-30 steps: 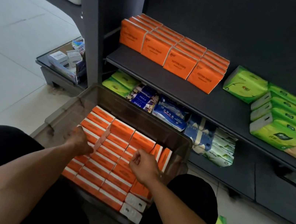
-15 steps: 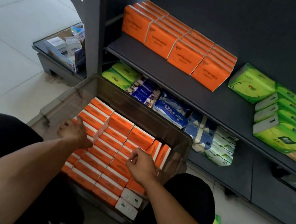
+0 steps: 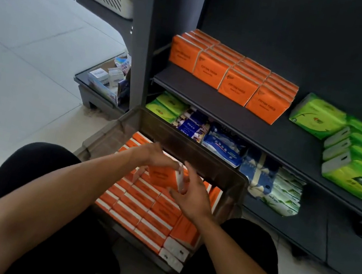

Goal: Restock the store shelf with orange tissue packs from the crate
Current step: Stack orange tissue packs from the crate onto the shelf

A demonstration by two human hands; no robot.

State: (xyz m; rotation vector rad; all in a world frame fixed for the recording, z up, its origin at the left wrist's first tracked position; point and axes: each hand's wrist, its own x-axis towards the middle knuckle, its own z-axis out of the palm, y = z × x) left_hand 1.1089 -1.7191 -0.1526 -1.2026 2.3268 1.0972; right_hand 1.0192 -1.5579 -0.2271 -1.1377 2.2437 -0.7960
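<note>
while the left hand [image 3: 155,156] and right hand [image 3: 189,195] pinch one flat orange tissue pack [image 3: 164,177] between them just above the dark plastic crate [image 3: 196,155], it hangs loosely held. a slip would likely drop it onto the packed rows, well short of the dark shelf [image 3: 237,119].

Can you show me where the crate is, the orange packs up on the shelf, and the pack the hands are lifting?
crate [image 3: 195,157]: head view, dark far wall.
shelf orange packs [image 3: 237,90]: head view, front face.
lifted pack [image 3: 162,176]: head view, orange face between the hands.
</note>
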